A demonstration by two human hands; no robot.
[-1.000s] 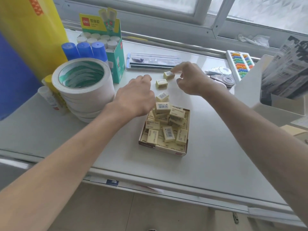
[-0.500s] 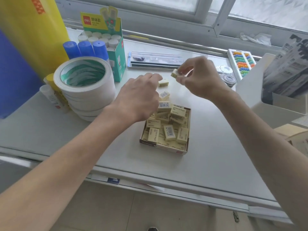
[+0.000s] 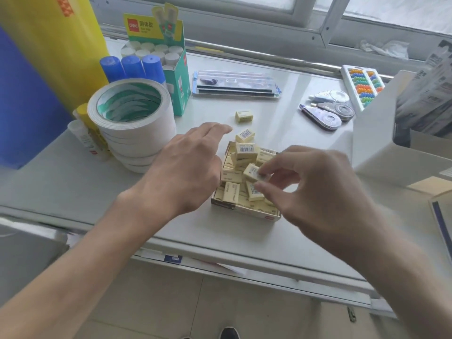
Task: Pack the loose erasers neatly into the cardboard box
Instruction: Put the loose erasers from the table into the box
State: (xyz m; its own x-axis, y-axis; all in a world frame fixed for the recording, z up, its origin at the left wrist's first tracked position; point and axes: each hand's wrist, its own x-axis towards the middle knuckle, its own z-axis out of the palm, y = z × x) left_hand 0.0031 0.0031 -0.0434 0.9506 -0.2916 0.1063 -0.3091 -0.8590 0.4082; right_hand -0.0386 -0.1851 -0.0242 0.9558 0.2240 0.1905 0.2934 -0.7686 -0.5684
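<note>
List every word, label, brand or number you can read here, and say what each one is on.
"deli": white on a red patch, on the header card of the glue stick display box.
"固体胶": beside that logo on the same card; the smaller line under it is too blurred to read.
Barcodes on the erasers: digits too small to read.
Print on the cardboard box, the white glue tube and the grey packets: blurred, unreadable.

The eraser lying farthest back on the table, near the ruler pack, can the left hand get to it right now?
Probably yes. The left hand is open and empty, its fingertips pointing that way, and only bare table lies between them and the far eraser.
</note>
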